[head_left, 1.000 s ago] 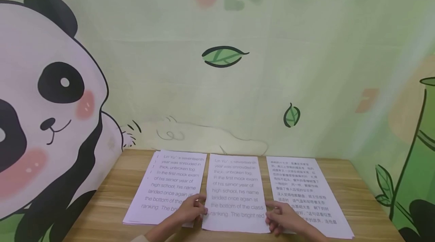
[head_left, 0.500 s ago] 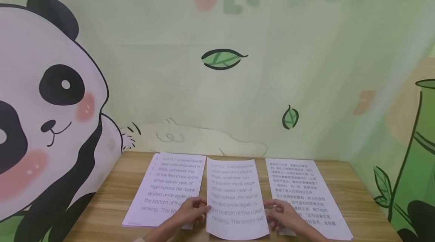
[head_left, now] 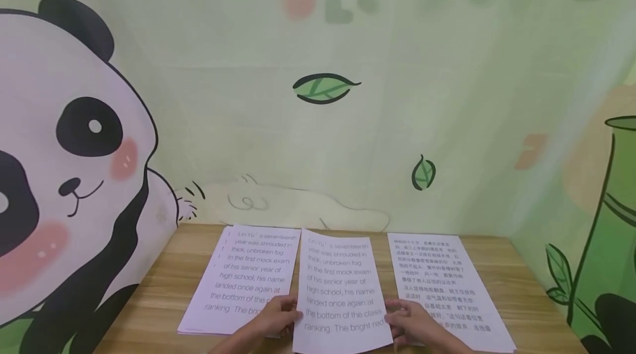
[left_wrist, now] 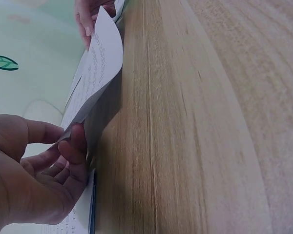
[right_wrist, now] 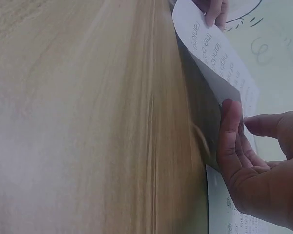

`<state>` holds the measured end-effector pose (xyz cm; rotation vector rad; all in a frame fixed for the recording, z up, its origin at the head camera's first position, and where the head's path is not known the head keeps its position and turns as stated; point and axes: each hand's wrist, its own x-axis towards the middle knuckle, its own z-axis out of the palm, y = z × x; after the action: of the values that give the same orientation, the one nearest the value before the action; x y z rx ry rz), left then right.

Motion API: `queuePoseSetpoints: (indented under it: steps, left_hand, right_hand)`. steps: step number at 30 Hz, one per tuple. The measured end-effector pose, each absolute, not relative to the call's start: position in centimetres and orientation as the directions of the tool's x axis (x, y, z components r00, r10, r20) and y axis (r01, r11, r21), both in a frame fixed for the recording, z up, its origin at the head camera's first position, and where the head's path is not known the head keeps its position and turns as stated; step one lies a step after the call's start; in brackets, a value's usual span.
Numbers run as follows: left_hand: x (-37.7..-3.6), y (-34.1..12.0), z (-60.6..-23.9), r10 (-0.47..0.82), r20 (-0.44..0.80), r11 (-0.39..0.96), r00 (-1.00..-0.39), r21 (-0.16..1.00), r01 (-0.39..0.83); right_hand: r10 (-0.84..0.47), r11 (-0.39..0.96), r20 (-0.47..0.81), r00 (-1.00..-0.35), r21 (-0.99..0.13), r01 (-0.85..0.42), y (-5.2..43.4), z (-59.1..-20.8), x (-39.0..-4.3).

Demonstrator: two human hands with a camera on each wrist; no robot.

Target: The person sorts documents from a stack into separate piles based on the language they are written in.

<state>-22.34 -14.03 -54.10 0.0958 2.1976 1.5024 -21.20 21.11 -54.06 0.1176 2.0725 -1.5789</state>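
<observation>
A white sheet of paper (head_left: 343, 293) printed with large English text is held above the table's middle, its near part bowed. My left hand (head_left: 274, 316) pinches its left edge; in the left wrist view the thumb is on top and curled fingers (left_wrist: 77, 141) lie beneath. On the opposite edge my right hand (head_left: 416, 323) pinches the sheet between thumb and fingers (right_wrist: 229, 124). The wrist views show the sheet's near edge (right_wrist: 200, 53) raised off the wood, with a shadow under it.
To the left lies a stack of English-printed sheets (head_left: 238, 282), partly behind my left hand. A Chinese-printed sheet (head_left: 442, 271) lies at the right, partly behind my right hand. All rest on a wooden table (head_left: 154, 288) against a green cloth backdrop (head_left: 223, 122) with a panda picture.
Both hands have lifted the middle sheet's near part off the table and drawn it slightly towards me; it is now bowed and a little tilted. The side papers have stayed in place.
</observation>
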Motion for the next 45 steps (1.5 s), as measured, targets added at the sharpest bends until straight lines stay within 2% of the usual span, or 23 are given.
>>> queuePoseSetpoints:
  steps: [9, 17, 25, 34, 45]
  left_hand:
    - [-21.9, -14.3, -54.0, 0.369, -0.364, 0.397, -0.855, 0.894, -0.209]
    - [-21.9, -14.7, -53.9, 0.333, -0.346, 0.381, -0.877, 0.9, -0.21]
    - [-21.9, -15.9, -53.9, 0.35, -0.324, 0.341, -0.879, 0.918, -0.203]
    - [-22.4, -18.0, -53.5, 0.286, -0.323, 0.4, -0.902, 0.896, -0.194]
    - [-22.2, -20.8, -53.4, 0.26, -0.252, 0.33, -0.932, 0.931, -0.159]
  right_hand:
    - [-0.307, 0.398, -0.476, -0.824, -0.851, 0.343, 21.0, -53.8, -21.4]
    - [-0.331, 0.398, -0.441, -0.835, -0.867, 0.3, 21.1, -53.3, -21.1]
    - [-0.392, 0.35, -0.365, -0.845, -0.908, 0.23, 21.3, -52.7, -20.9]
    - [-0.414, 0.32, -0.294, -0.861, -0.933, 0.165, 20.1, -52.7, -21.0]
    - [-0.499, 0.207, -0.201, -0.843, -0.972, 0.11, 17.5, -53.7, -21.9]
